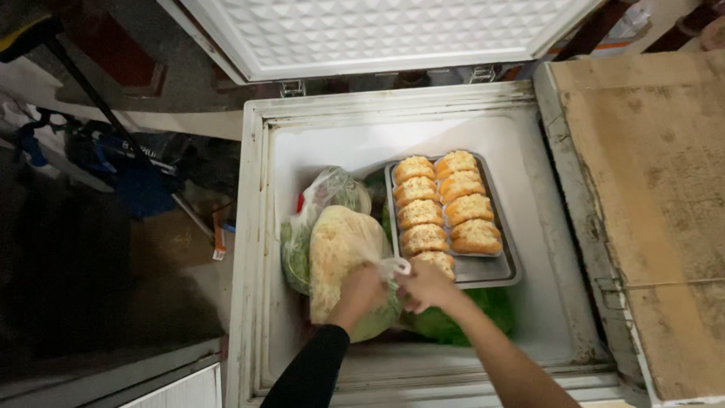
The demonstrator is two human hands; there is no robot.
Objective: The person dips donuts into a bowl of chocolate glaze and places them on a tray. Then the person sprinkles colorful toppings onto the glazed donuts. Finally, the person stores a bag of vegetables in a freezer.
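Observation:
Both arms reach down into an open white chest freezer (253, 227). My left hand (362, 291), in a black sleeve, grips a clear plastic bag of pale shredded food (340, 245) at its lower end. My right hand (427, 287) pinches the twisted neck of that same bag. Just right of the bag lies a metal tray (495, 272) carrying two rows of golden topped buns (445, 211). Another clear bag with leafy greens (321, 196) sits behind the held bag. Green produce (483, 313) lies under the tray and my right forearm.
The freezer lid (377, 30) stands raised at the far side. A flat brown cardboard sheet (657, 189) covers the surface to the right. On the dark floor at left stand a long-handled tool (98, 106) and blue gear (136, 181).

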